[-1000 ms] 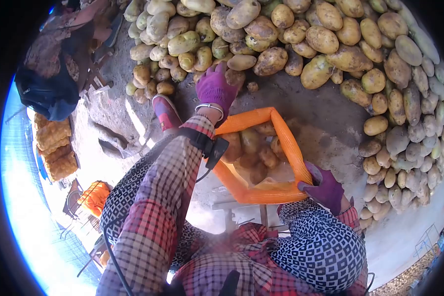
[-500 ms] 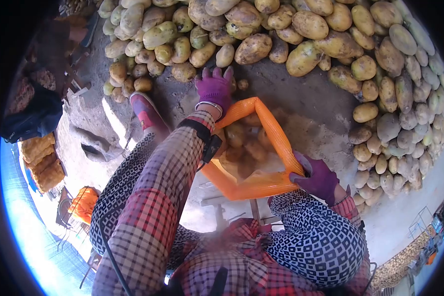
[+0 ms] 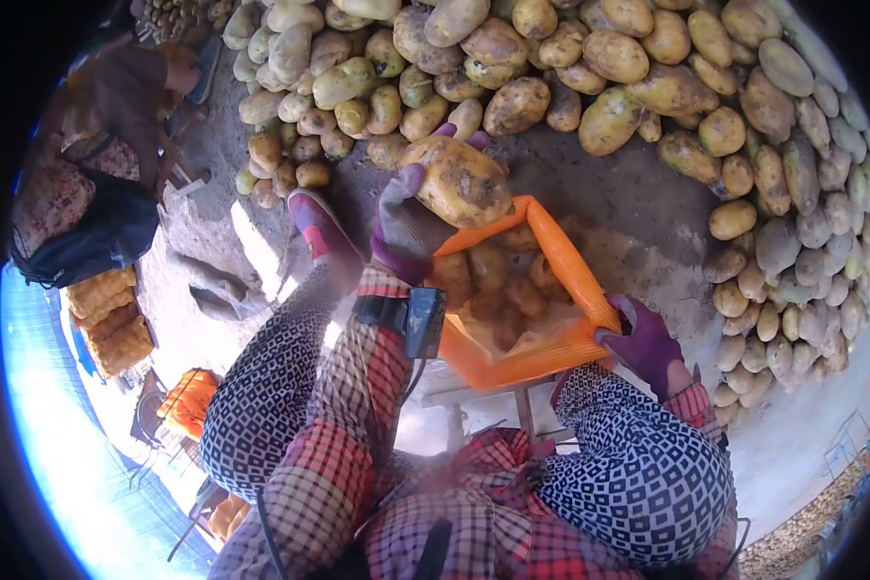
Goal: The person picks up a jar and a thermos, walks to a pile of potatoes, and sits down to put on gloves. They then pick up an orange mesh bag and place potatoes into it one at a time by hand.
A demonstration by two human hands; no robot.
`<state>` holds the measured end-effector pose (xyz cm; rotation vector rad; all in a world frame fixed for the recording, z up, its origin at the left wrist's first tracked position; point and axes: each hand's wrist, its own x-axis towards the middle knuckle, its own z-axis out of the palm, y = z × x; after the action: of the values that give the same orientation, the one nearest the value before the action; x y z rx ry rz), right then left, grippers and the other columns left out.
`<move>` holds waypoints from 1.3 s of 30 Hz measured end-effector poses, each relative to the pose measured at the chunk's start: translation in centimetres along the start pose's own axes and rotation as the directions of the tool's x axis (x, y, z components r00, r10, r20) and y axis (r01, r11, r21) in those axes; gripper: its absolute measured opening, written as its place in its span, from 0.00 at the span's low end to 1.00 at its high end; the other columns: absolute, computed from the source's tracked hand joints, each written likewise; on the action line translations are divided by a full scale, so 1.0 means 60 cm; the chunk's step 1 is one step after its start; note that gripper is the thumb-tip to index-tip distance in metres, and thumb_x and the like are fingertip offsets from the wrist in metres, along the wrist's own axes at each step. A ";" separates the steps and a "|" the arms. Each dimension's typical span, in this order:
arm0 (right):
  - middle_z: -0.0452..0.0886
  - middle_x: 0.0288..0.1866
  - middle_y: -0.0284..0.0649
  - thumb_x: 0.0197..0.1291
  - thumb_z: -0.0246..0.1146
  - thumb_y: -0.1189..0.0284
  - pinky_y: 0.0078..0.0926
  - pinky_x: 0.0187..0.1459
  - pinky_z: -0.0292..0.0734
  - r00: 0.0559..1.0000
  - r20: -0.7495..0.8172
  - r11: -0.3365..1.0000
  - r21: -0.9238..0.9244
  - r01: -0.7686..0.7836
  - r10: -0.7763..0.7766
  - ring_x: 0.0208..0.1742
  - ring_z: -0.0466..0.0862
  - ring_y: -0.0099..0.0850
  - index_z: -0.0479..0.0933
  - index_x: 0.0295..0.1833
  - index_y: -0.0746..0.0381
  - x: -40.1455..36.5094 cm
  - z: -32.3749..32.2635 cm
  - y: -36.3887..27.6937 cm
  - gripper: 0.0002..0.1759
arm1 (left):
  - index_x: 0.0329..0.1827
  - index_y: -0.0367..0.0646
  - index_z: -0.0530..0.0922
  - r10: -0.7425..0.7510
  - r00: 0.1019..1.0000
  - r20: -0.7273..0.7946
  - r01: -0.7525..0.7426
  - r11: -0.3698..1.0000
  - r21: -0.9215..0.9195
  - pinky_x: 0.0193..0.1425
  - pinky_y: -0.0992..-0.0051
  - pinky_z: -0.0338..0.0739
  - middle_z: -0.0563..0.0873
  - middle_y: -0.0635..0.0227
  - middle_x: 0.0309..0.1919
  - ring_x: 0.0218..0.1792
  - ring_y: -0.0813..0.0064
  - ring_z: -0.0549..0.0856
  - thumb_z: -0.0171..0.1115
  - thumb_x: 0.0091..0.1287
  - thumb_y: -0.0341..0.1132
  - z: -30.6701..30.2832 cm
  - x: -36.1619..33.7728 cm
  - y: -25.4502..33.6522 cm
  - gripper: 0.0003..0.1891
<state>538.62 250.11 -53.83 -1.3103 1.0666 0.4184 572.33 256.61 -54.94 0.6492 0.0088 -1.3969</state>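
Note:
My left hand (image 3: 408, 224), in a purple glove with a grey palm, is closed around a large dirt-marked potato (image 3: 457, 182). It holds the potato just above the far left part of an orange mesh bag's rolled rim (image 3: 563, 261). Several potatoes (image 3: 493, 290) lie inside the bag, partly in shade. On the bag's right side, my right hand (image 3: 645, 340), also in a purple glove, grips the rim near its corner.
A big heap of potatoes (image 3: 614, 50) curves along the far side and down the right. My shoe (image 3: 319, 222) rests on the ground left of the bag. Folded orange bags (image 3: 186, 401) lie at lower left. Another person (image 3: 126, 97) is at the upper left beside a dark bag (image 3: 97, 227).
My left hand has turned over and come back from the heap's edge, now with a large potato in it. My right hand still grips the bag rim. The whole view has shifted slightly.

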 end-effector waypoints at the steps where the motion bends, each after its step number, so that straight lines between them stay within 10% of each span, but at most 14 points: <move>1: 0.79 0.59 0.51 0.53 0.71 0.67 0.28 0.58 0.75 1.000 -0.008 1.000 0.009 0.000 0.000 0.58 0.81 0.35 0.67 0.68 0.66 0.001 0.005 0.003 0.38 | 0.74 0.46 0.60 -0.009 1.000 0.006 0.009 1.000 0.005 0.70 0.40 0.62 0.65 0.49 0.70 0.70 0.38 0.64 0.69 0.54 0.48 0.009 -0.006 -0.012 0.44; 7: 0.80 0.55 0.43 0.54 0.70 0.72 0.26 0.57 0.75 0.984 -0.177 0.999 0.031 0.036 -0.030 0.55 0.80 0.31 0.67 0.66 0.68 0.049 0.040 0.069 0.34 | 0.73 0.44 0.59 -0.036 0.999 -0.017 0.036 0.999 -0.018 0.69 0.44 0.67 0.71 0.48 0.65 0.64 0.42 0.72 0.68 0.54 0.48 0.057 -0.048 -0.063 0.44; 10: 0.80 0.54 0.40 0.55 0.69 0.74 0.25 0.54 0.77 0.997 -0.003 0.801 0.594 0.069 -0.083 0.53 0.80 0.28 0.68 0.64 0.71 0.025 0.003 0.037 0.32 | 0.72 0.43 0.61 -0.094 0.988 -0.125 0.111 0.984 0.141 0.68 0.48 0.69 0.73 0.51 0.62 0.63 0.47 0.74 0.66 0.58 0.37 0.059 -0.094 -0.071 0.38; 14: 0.80 0.52 0.40 0.53 0.70 0.75 0.21 0.50 0.78 0.972 -0.121 0.859 0.456 0.234 -0.201 0.49 0.80 0.24 0.70 0.63 0.68 0.025 -0.014 0.042 0.31 | 0.66 0.43 0.65 -0.146 0.930 -0.336 0.205 0.968 0.148 0.66 0.56 0.74 0.75 0.56 0.60 0.60 0.59 0.77 0.61 0.57 0.18 0.003 -0.150 -0.121 0.32; 17: 0.80 0.51 0.38 0.52 0.71 0.75 0.21 0.51 0.77 0.989 0.039 0.941 0.314 0.125 -0.145 0.49 0.79 0.23 0.70 0.64 0.67 0.002 -0.016 0.003 0.32 | 0.66 0.44 0.66 -0.014 0.903 -0.429 0.162 0.936 0.311 0.71 0.59 0.68 0.75 0.59 0.60 0.63 0.61 0.75 0.63 0.57 0.23 0.008 -0.158 -0.194 0.31; 22: 0.83 0.52 0.44 0.49 0.72 0.74 0.26 0.55 0.77 0.989 -0.033 0.921 0.361 0.148 -0.146 0.51 0.82 0.27 0.71 0.64 0.65 -0.003 -0.011 0.020 0.34 | 0.62 0.40 0.69 0.183 0.948 -0.259 0.082 0.648 0.757 0.68 0.66 0.71 0.75 0.63 0.61 0.62 0.68 0.75 0.67 0.55 0.19 0.018 -0.122 -0.220 0.30; 27: 0.81 0.55 0.45 0.51 0.71 0.73 0.27 0.57 0.75 0.950 -0.046 0.856 0.421 0.300 -0.310 0.55 0.80 0.28 0.69 0.66 0.66 0.004 0.015 0.052 0.35 | 0.61 0.39 0.69 0.141 0.942 -0.303 0.146 0.645 0.751 0.64 0.71 0.74 0.76 0.64 0.60 0.60 0.72 0.76 0.69 0.54 0.20 0.001 -0.158 -0.287 0.30; 32: 0.79 0.58 0.50 0.51 0.70 0.68 0.33 0.60 0.75 0.911 0.192 0.918 -0.085 0.387 -0.366 0.59 0.81 0.40 0.68 0.67 0.62 -0.019 0.007 0.028 0.36 | 0.60 0.41 0.70 -0.187 0.857 -0.480 0.473 0.655 0.590 0.56 0.73 0.77 0.80 0.69 0.52 0.52 0.76 0.80 0.71 0.57 0.27 -0.036 -0.189 -0.355 0.27; 39: 0.77 0.60 0.52 0.51 0.68 0.66 0.37 0.61 0.73 0.851 0.163 0.863 0.006 0.506 -0.500 0.60 0.78 0.45 0.69 0.66 0.62 -0.009 0.023 0.037 0.35 | 0.59 0.42 0.73 -0.497 0.752 -0.433 0.658 0.525 0.540 0.51 0.72 0.77 0.82 0.71 0.48 0.48 0.76 0.81 0.69 0.62 0.32 -0.064 -0.180 -0.332 0.23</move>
<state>537.16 252.11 -54.78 -1.5026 0.5473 0.1402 553.46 267.38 -62.35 1.5335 -0.1115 -1.9956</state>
